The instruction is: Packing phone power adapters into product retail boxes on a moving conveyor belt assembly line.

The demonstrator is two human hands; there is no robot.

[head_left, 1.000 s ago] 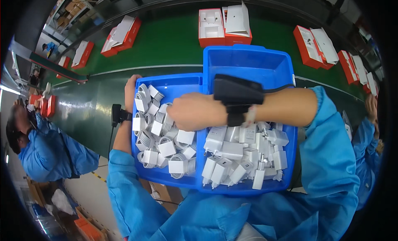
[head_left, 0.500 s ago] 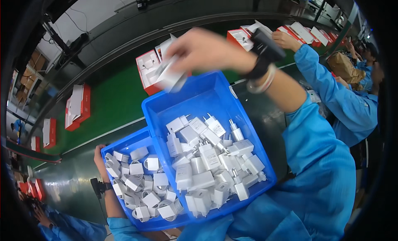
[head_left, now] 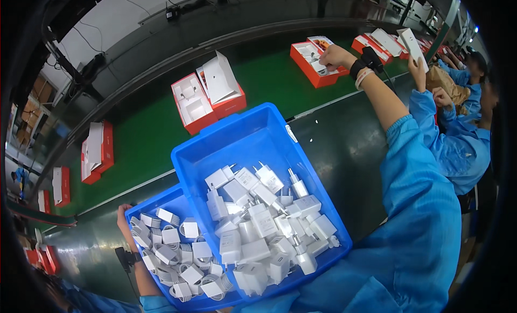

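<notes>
My right hand point(head_left: 336, 56) reaches out to an open red-and-white box point(head_left: 319, 80) at the upper right. Its fingers are closed together on a coiled white charging cable point(head_left: 319, 68) inside that box, and the fingertips are partly hidden. My left hand point(head_left: 124, 218) grips the outer left edge of a smaller blue bin point(head_left: 161, 196), which holds several coiled white cables with white paper wraps. Against it stands a larger blue bin point(head_left: 226, 143) with a heap of white plug chargers point(head_left: 263, 221), several with their pins up.
A green conveyor belt point(head_left: 145, 151) runs behind the bins. On it are an open red box point(head_left: 195, 105) with a raised white flap and several red boxes point(head_left: 99, 151) further left. At the right, a co-worker's hand point(head_left: 418, 73) holds a white panel point(head_left: 412, 48).
My right hand has moved right, from above the middle open box to the box further right. The bins have shifted slightly left in view. The co-worker has raised a white panel.
</notes>
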